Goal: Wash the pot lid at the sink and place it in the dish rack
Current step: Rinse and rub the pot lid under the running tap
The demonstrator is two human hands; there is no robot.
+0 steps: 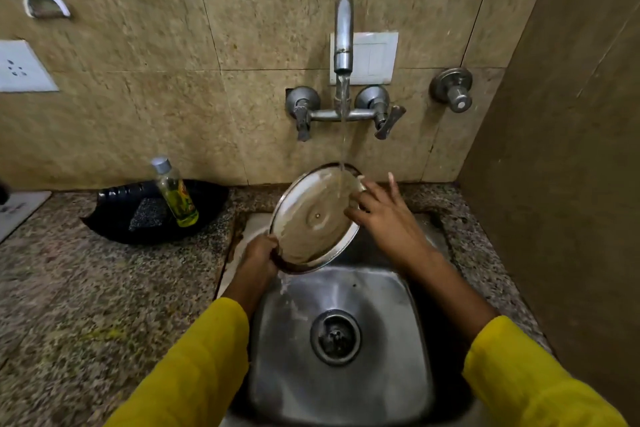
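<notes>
A round steel-rimmed pot lid point(313, 218) is tilted over the steel sink point(341, 374), its underside facing me. Water from the wall tap point(343, 35) streams onto its upper edge. My left hand point(258, 253) grips the lid's lower left rim. My right hand point(384, 211) lies with fingers spread against the lid's right rim and inner face, holding nothing. No dish rack is in view.
A black tray point(114, 222) on the granite counter point(86, 305) left of the sink holds a dark scrub pad point(147, 213) and a clear bottle of yellow-green liquid point(175, 192). A brown wall point(571, 184) closes the right side. A valve knob point(453, 88) projects from the back wall.
</notes>
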